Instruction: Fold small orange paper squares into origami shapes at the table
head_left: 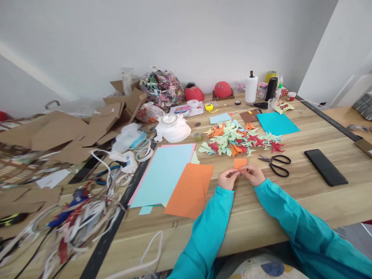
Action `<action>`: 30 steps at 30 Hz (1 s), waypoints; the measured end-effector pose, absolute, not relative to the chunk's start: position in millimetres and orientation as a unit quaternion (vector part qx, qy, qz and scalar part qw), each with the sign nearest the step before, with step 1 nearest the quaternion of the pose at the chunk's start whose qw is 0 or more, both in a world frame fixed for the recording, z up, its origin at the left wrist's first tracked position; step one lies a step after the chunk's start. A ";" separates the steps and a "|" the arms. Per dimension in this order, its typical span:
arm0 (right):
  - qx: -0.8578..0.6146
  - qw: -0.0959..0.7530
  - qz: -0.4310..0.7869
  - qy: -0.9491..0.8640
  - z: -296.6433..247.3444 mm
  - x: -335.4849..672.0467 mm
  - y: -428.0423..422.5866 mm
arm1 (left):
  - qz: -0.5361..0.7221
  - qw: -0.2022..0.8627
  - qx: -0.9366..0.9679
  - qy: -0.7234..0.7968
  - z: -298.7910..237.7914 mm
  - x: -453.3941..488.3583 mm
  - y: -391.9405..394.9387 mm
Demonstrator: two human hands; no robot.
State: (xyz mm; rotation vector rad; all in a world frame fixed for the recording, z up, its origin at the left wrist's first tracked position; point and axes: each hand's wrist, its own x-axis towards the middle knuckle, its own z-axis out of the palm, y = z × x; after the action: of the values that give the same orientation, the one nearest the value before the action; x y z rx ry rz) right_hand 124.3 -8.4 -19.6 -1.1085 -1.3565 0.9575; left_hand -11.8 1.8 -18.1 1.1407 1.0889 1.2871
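Note:
A small orange piece of paper point(240, 163) is pinched at its near edge between my two hands, just above the table. My left hand point(228, 178) grips its left side with thumb and fingers. On the other side, my right hand point(253, 175) holds it the same way. Beyond it lies a heap of folded paper cranes point(229, 137) in pale green, orange, red and light blue. Black-handled scissors point(279, 162) rest to the right of my right hand. Left of my left hand, a larger orange sheet point(190, 190) overlaps light blue sheets point(165, 170).
A black phone point(325, 167) lies at the right. Behind the cranes are a turquoise sheet point(277, 123), a white bottle point(251, 89) and a yellow tape measure point(208, 107). Cables point(87, 209), a power strip point(127, 161) and cardboard point(72, 128) clutter the left.

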 end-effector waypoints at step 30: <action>-0.477 0.524 0.390 -0.588 -25.5 139.3 0.2 | 0.469 0.626 0.433 0.448 -18.2 -11.3 6.4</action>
State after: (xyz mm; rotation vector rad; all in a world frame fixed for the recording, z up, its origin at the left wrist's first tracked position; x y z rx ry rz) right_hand 139.3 0.2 -25.5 -1.1412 -1.4075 0.9331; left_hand -11.3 6.4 -18.2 0.9920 1.0267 1.0765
